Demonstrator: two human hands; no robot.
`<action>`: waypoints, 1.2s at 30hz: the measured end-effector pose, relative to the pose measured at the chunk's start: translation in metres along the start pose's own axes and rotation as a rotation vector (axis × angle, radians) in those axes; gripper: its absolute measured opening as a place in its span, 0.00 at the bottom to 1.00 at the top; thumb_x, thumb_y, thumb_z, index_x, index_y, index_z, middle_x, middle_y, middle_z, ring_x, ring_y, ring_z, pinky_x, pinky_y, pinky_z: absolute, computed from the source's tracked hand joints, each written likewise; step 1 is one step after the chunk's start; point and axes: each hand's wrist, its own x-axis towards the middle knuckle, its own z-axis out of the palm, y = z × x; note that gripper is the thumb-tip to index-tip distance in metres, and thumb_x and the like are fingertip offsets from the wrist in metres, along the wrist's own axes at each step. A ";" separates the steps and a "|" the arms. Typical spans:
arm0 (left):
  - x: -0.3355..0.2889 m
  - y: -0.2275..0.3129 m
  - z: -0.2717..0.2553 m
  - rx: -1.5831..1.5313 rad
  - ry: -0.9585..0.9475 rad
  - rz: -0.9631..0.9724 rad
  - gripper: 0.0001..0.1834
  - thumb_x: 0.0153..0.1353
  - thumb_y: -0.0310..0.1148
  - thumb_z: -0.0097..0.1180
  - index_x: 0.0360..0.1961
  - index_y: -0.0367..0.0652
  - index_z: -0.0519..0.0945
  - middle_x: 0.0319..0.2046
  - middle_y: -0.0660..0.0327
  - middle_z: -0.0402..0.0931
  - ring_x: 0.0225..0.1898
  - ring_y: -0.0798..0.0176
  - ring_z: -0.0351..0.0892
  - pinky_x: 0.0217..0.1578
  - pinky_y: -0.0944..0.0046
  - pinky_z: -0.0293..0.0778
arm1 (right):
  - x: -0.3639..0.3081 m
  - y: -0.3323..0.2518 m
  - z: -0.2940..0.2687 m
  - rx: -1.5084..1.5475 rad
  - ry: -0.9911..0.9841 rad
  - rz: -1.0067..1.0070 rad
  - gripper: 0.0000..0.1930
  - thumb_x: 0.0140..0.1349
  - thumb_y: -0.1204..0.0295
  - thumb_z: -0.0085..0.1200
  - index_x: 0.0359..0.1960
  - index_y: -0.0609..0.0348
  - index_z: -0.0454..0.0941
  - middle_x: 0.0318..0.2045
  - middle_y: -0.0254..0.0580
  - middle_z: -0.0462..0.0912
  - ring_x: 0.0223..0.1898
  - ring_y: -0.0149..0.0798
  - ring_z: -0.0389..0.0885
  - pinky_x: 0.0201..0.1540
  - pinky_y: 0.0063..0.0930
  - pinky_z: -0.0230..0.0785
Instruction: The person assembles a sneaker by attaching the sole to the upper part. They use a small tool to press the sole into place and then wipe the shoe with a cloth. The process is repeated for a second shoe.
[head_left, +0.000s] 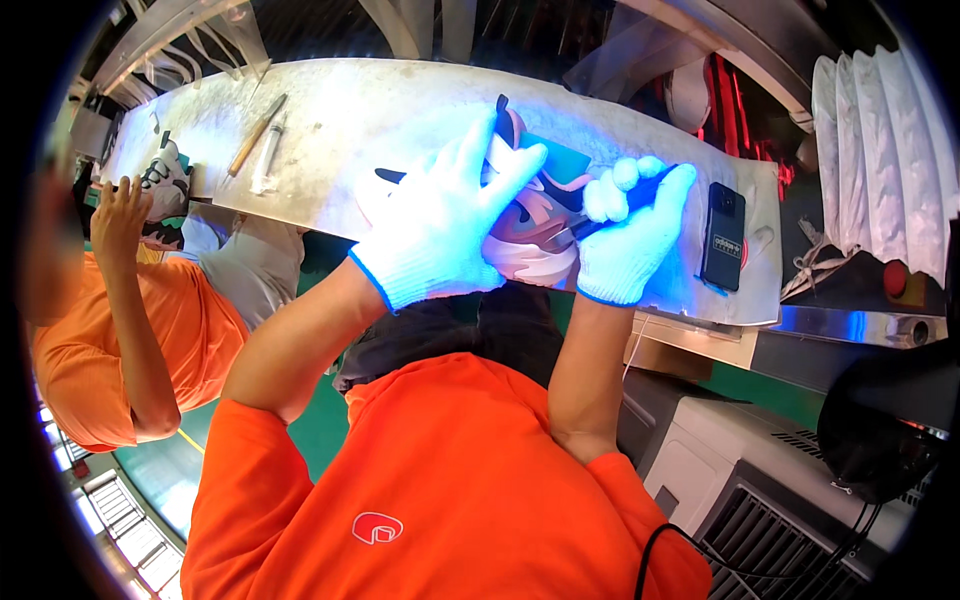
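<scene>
Left hand (440,205): gloved in white, spread over the pink-and-white shoe (530,264);
Right hand (632,232): likewise gloved, closed, as I see it, round a dark-handled tool (648,190);
Shoe: between both hands, at the bench (330,120)'s near edge;
Phone (722,235): black, just right of the right hand.

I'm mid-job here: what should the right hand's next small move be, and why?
Probably a small, careful guiding of the dark-handled tool along the shoe. The right hand grips the tool with its thin tip pointing at the shoe's side, and the left hand lies spread over the shoe. I can't tell whether the tip touches.
</scene>
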 end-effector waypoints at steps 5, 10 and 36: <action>-0.001 0.006 -0.003 0.031 -0.020 -0.050 0.68 0.42 0.48 0.87 0.87 0.58 0.63 0.79 0.29 0.60 0.71 0.27 0.76 0.67 0.33 0.79 | -0.005 0.006 0.013 -0.040 -0.094 -0.009 0.31 0.85 0.38 0.45 0.42 0.51 0.87 0.27 0.37 0.84 0.20 0.35 0.75 0.22 0.33 0.68; 0.008 0.000 -0.019 -0.026 -0.136 0.016 0.67 0.42 0.48 0.86 0.86 0.62 0.64 0.77 0.32 0.64 0.66 0.28 0.82 0.62 0.33 0.81 | 0.005 0.008 -0.014 0.292 -0.564 0.148 0.30 0.85 0.39 0.47 0.47 0.53 0.89 0.29 0.37 0.84 0.20 0.34 0.75 0.22 0.34 0.67; 0.013 0.004 -0.019 0.044 -0.189 0.025 0.68 0.43 0.52 0.85 0.86 0.58 0.62 0.78 0.32 0.62 0.63 0.26 0.82 0.64 0.36 0.81 | -0.005 -0.006 -0.014 0.041 -0.202 0.093 0.35 0.84 0.31 0.39 0.38 0.46 0.85 0.23 0.32 0.80 0.18 0.32 0.72 0.21 0.30 0.63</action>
